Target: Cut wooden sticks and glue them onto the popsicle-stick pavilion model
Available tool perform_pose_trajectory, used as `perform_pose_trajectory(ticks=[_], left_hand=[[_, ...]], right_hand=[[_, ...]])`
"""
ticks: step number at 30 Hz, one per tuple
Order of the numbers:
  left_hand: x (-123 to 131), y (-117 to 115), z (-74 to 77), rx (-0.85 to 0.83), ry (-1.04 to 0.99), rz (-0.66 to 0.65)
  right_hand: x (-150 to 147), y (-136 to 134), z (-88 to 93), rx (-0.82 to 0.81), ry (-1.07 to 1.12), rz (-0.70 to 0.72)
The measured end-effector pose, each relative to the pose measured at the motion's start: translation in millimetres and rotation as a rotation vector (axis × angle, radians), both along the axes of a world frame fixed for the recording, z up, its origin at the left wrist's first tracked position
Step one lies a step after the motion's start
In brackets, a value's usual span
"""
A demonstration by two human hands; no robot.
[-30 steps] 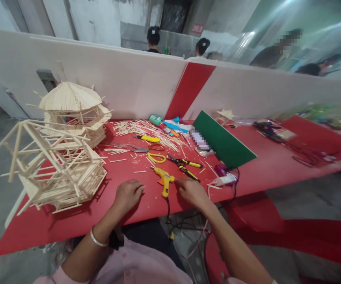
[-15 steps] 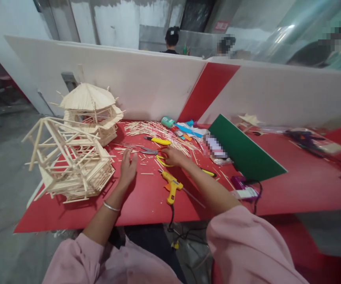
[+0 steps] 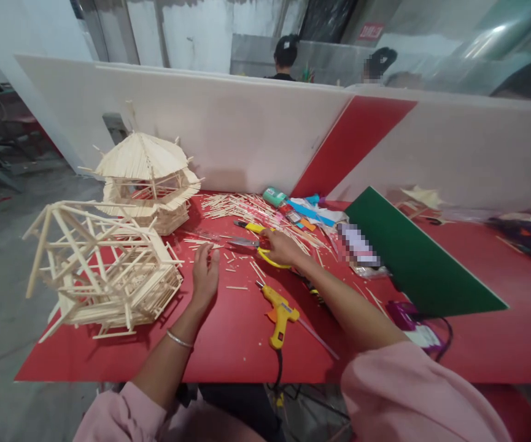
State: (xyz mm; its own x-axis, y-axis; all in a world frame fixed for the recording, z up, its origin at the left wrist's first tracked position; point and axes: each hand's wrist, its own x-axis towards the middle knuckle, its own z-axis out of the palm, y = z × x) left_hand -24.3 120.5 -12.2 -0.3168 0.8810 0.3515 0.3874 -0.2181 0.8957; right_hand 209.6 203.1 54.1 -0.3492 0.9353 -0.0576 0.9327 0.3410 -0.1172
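The right hand (image 3: 285,247) has its fingers clamped on the handles of the scissors (image 3: 261,251), at about the middle of the table (image 3: 228,344), blades pointing toward its left edge. The left hand (image 3: 205,277) is near the blade tips, fingers slightly apart. A yellow glue gun (image 3: 283,314) rests nearer the front edge. A stick frame (image 3: 114,276) sits by the front left corner; loose sticks (image 3: 232,207) lie toward the back edge.

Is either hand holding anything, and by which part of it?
The right hand has the scissors by the handle end; the left hand shows nothing in its fingers.
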Motion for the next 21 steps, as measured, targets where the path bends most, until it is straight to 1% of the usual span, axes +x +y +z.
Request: perform_pose_trajectory(ticks=[2, 4, 7, 10, 14, 16, 18, 19, 21], left_hand=[[1, 1, -0.6, -0.007, -0.006, 0.014], [2, 1, -1.2, -0.022, -0.008, 0.020], [4, 1, -0.9, -0.045, -0.001, 0.031], [3, 1, 0.4, -0.056, 0.015, 0.052], [1, 1, -1.2, -0.065, 0.077, 0.071], [0, 1, -3.0, -0.080, 0.119, 0.048], [0, 0, -3.8, -0.094, 0.153, 0.044], [0, 0, -3.6, -0.095, 0.166, 0.052], [0, 0, -1.6, -0.084, 0.186, 0.067]], right_hand=[[0, 11, 3.1, 0.066, 0.042, -0.027], [-7, 27, 5.2, 0.084, 0.042, -0.034], [-24, 55, 4.5, 0.047, -0.011, 0.035], [-43, 82, -0.3, 0.031, -0.079, 0.101], [-61, 107, -4.5, 0.041, -0.144, 0.117], [-65, 111, -1.1, 0.037, -0.172, 0.121], [-67, 105, 7.4, 0.056, -0.174, 0.133], [-67, 99, 13.3, 0.070, -0.159, 0.149], [-62, 77, 28.0, 0.066, -0.110, 0.212]])
